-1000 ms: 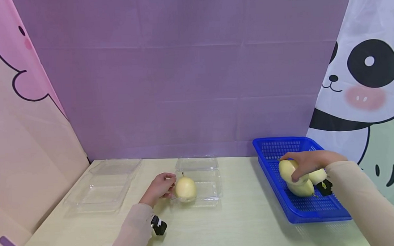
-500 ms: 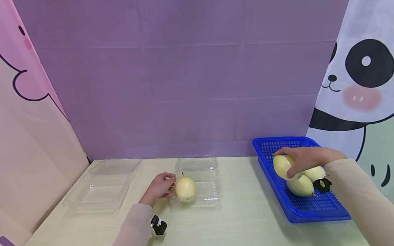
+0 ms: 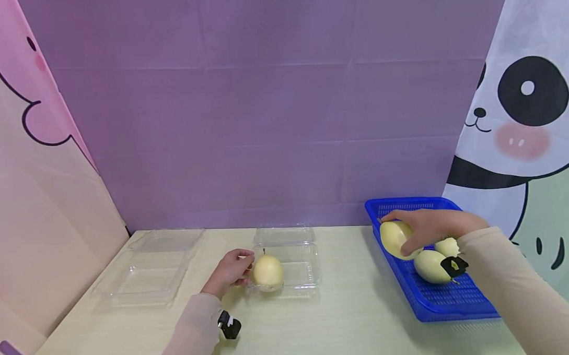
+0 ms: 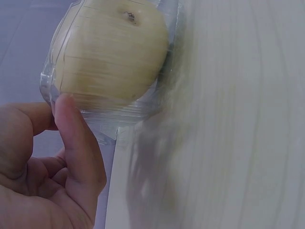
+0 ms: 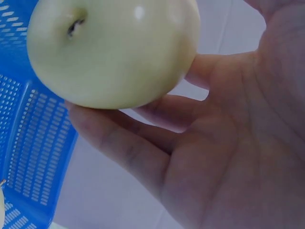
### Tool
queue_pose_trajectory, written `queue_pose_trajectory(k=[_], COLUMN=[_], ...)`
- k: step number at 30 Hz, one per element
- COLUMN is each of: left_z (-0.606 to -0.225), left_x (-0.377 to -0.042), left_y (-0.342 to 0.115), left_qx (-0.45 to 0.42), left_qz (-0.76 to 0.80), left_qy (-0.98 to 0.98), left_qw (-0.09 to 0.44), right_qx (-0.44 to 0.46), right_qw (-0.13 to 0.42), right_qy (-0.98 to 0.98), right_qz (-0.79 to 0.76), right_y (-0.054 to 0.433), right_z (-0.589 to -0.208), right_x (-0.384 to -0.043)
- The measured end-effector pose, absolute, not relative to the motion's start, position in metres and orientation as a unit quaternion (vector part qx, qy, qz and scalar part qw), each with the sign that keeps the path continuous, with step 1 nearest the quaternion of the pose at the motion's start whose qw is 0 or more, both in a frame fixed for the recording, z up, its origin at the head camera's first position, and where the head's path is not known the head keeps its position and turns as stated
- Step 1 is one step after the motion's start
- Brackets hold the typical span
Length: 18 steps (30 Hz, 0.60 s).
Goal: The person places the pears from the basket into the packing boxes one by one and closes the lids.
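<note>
My right hand (image 3: pixel 432 227) grips a pale yellow pear (image 3: pixel 392 237) over the left side of the blue basket (image 3: pixel 408 293). In the right wrist view the fingers curl around that pear, whose dark blossom end shows. Below it in the basket lie two more pears, one pear (image 3: pixel 430 267) nearer and another pear (image 3: pixel 447 246) partly behind it. At the table's middle, an open clear plastic clamshell box (image 3: pixel 301 273) holds a pear (image 3: pixel 268 272) in its left half, stem up. My left hand (image 3: pixel 230 272) pinches the box's left edge between thumb and finger, as the left wrist view shows.
A second clear plastic box (image 3: pixel 146 273) lies open on the table's left. The pale wooden table (image 3: pixel 345 311) ends at a purple cloth (image 3: pixel 272 105). Printed cloths flank both sides. Each wrist carries a small black camera (image 3: pixel 230 324).
My right hand has lifted its pear and carried it leftward, off the other pears toward the basket's left rim. The left hand and the box have stayed in place.
</note>
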<state>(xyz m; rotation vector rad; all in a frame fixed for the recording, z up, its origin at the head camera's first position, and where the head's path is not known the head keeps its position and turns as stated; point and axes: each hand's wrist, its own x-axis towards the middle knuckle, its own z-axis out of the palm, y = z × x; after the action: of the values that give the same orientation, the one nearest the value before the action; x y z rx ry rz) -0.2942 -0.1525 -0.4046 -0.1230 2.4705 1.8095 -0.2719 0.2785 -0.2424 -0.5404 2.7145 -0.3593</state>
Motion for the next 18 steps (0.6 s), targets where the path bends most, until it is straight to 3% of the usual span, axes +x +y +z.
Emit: queue_pose_trajectory(k=[18], left_z=[-0.404], left_x=[-0.295], left_y=[-0.153], left_qx=[-0.041], left_qz=[0.593], left_qy=[0.803], left_qw=[0.038], right_qx=[-0.221], right_qw=[0.156], right_qy=[0.954], right_qz=[-0.132], right_y=[0.24], right_z=[-0.247], right_x=[-0.275])
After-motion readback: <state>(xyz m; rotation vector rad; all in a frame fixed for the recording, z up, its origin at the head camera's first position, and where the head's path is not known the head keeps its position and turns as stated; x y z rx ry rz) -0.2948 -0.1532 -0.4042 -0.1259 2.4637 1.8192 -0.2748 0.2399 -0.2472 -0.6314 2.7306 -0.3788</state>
